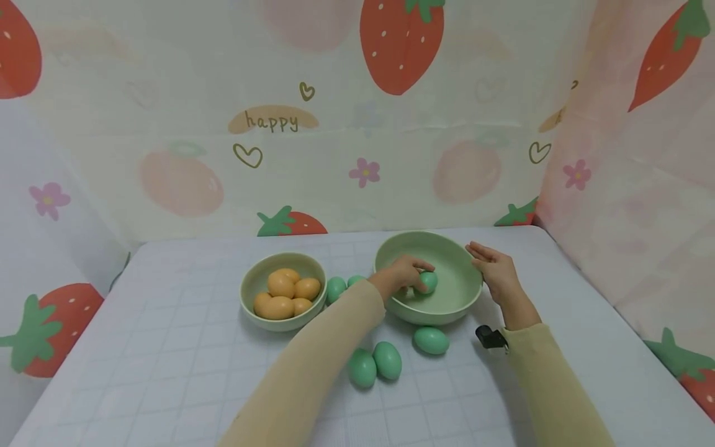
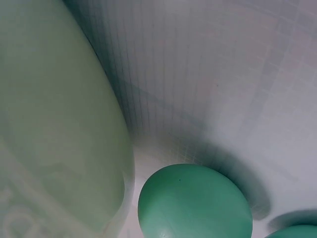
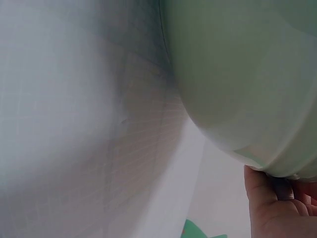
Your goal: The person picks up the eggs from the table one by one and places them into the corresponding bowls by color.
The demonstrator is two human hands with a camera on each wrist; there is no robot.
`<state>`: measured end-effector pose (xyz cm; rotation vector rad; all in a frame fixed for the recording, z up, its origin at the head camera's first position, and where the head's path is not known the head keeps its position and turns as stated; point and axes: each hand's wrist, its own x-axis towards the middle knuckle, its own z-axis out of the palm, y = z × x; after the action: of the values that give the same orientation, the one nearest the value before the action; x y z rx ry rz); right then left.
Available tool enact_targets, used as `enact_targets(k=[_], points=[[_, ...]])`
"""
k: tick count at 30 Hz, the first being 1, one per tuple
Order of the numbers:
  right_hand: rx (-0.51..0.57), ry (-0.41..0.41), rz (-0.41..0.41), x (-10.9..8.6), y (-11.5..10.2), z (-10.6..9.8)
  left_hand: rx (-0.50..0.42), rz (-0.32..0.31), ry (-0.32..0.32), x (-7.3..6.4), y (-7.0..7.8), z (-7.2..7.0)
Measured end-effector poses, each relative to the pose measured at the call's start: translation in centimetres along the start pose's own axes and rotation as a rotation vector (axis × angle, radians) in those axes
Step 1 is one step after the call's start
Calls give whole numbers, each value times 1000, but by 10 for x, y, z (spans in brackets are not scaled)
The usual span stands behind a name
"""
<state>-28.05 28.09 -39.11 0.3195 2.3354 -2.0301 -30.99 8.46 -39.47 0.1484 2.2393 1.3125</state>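
My left hand (image 1: 403, 273) reaches into the large pale green bowl (image 1: 458, 261) and holds a green egg (image 1: 429, 283) low inside it, the fingers bent over the egg's top. The right hand (image 1: 499, 273) rests against the bowl's right rim, its fingers fairly straight; in the right wrist view the fingertips (image 3: 255, 181) touch the bowl's outer side (image 3: 237, 89). In front of the bowl lies a green egg (image 1: 431, 341). Two more green eggs (image 1: 388, 361) sit side by side nearer me. The left wrist view shows the bowl's outside (image 2: 59, 114) and a green egg (image 2: 195, 203) beside it.
A smaller pale green bowl (image 1: 248, 308) with several orange eggs (image 1: 281, 284) stands on the left. Between the bowls are green eggs (image 1: 336, 288), partly behind the left sleeve. A white checked cloth covers the table (image 1: 167, 366). A patterned curtain (image 1: 335, 186) stands behind it.
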Motion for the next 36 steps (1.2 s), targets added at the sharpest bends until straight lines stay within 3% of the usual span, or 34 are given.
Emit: enact_targets(k=[22,30,36], points=[[19,17,13,3,1,0,22,29,-22,-4,0,-3],[22,12,13,2,0,1,5,12,-14,-3,0,-7],[33,16,8,2,0,0,-38,44,-15,-11,4,-12]])
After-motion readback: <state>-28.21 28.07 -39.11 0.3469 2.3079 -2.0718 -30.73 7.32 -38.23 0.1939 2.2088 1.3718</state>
